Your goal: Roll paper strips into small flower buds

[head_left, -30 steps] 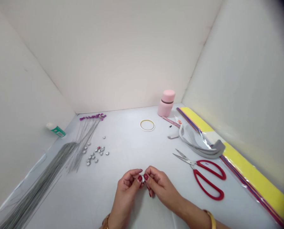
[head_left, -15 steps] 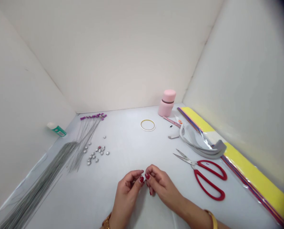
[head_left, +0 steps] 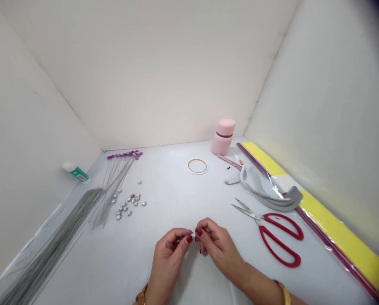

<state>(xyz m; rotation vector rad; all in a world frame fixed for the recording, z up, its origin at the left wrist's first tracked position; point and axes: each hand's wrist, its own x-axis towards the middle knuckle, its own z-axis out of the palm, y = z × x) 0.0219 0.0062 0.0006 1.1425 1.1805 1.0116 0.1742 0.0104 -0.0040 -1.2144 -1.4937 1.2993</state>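
My left hand (head_left: 171, 250) and my right hand (head_left: 219, 245) meet low in the middle, fingertips almost touching. Between their thumbs and forefingers is a small silvery piece (head_left: 193, 235), mostly covered by the fingers; it resembles the folded stars nearby. Both hands are closed in a pinch on it. To the left lies a loose group of silver folded stars (head_left: 125, 208), one of them reddish. Red-handled scissors (head_left: 260, 220) rest with blades parted, right of my right hand.
Wire stems (head_left: 59, 237) lie at left; others carry purple stars (head_left: 126, 155). A glue bottle (head_left: 76, 172) leans by the left wall. Further back are a tape ring (head_left: 197, 172) and pink flask (head_left: 223, 137). Grey-white strips (head_left: 266, 201) and yellow-topped coloured sheets (head_left: 332, 224) lie right.
My fingertips have shifted slightly around the small silvery piece, and my right hand has drawn a little away from the left. The things on the table stay put.
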